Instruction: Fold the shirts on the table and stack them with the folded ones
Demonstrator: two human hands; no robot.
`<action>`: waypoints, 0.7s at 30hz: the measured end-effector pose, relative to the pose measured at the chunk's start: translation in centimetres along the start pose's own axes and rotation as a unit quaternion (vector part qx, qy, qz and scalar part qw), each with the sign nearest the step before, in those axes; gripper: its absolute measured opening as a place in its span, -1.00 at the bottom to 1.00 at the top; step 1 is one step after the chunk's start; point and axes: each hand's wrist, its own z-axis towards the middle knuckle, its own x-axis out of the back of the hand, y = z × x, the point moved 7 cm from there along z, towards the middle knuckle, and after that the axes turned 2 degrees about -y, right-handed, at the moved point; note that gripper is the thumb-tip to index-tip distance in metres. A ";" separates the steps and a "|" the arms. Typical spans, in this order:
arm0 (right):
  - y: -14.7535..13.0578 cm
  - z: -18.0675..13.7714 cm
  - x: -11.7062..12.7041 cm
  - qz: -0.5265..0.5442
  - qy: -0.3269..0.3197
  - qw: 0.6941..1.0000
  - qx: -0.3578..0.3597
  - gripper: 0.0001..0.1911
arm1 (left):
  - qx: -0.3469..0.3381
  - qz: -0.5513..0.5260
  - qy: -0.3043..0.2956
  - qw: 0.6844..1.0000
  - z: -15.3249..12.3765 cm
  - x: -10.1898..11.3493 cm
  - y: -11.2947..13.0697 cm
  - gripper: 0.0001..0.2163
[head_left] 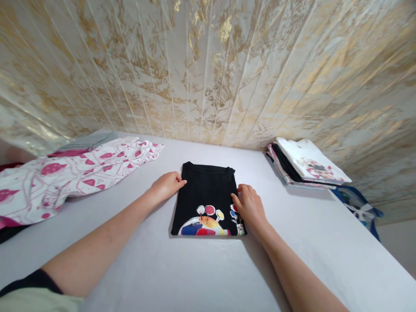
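Note:
A black T-shirt (pixel 208 186) lies folded into a neat rectangle on the white-covered surface, its neckline away from me. Colourful printed shapes show along its near edge. My left hand (pixel 169 185) is at the shirt's left edge, fingers curled in and thumb pinching the fabric there. On the opposite side, my right hand (pixel 250 204) grips the right edge, with its thumb on top of the cloth and its fingers bent beside it. The undersides of both edges are hidden from view.
A pile of folded clothes (pixel 312 164) with a white printed top stands at the right. Pink-and-white patterned clothing (pixel 81 173) lies loosely at the left. Behind the surface hangs a gold-patterned curtain (pixel 208 78). A blue item (pixel 360 208) sits past the right edge.

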 end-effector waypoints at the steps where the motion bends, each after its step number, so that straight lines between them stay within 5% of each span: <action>1: 0.1 0.0 0.0 0.006 0.005 1.000 0.001 -0.80 | 0.001 0.000 -0.004 1.000 0.0 -0.1 -0.1 -0.78; 15: 0.8 0.6 -0.4 0.075 0.021 0.997 0.020 -0.78 | 0.031 0.040 0.012 0.999 -1.1 0.0 0.4 -0.79; 21: 0.3 0.6 0.1 0.120 0.035 0.992 0.029 -0.79 | 0.007 -0.008 0.067 0.998 -1.2 0.1 0.7 -0.80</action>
